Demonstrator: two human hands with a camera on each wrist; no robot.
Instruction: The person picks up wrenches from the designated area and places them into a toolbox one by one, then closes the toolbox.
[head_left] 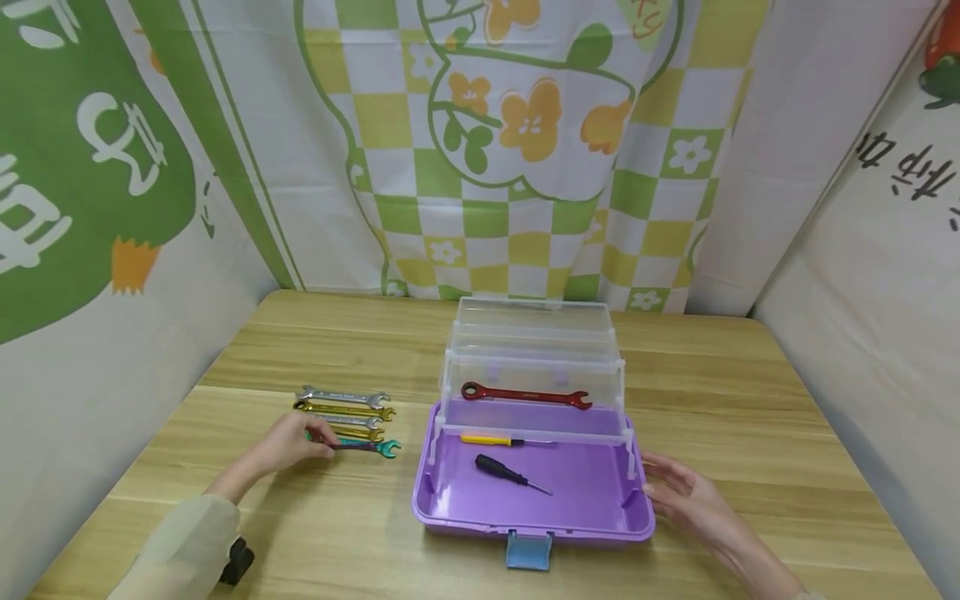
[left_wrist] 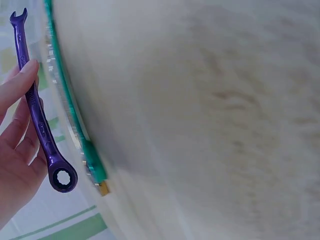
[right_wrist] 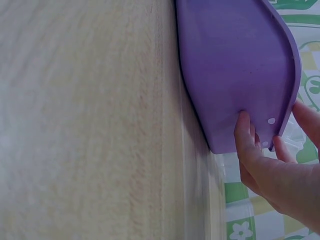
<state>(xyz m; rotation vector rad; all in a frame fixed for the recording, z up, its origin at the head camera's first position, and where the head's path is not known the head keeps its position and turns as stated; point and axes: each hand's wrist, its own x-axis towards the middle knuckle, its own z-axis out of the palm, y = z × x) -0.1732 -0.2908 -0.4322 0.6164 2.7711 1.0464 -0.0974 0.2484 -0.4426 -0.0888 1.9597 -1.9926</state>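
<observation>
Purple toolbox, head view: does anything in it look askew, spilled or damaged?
Nothing looks spilled or damaged. The only mildly askew item is the black screwdriver: it lies at a slant on the floor of the purple toolbox, whereas the yellow screwdriver and red wrench lie nearly straight across.

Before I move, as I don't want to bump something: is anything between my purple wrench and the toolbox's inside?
Only the left wall of the toolbox stands in between. From the purple wrench in your left hand, past the green wrench's open end, the tabletop looks bare.
</observation>
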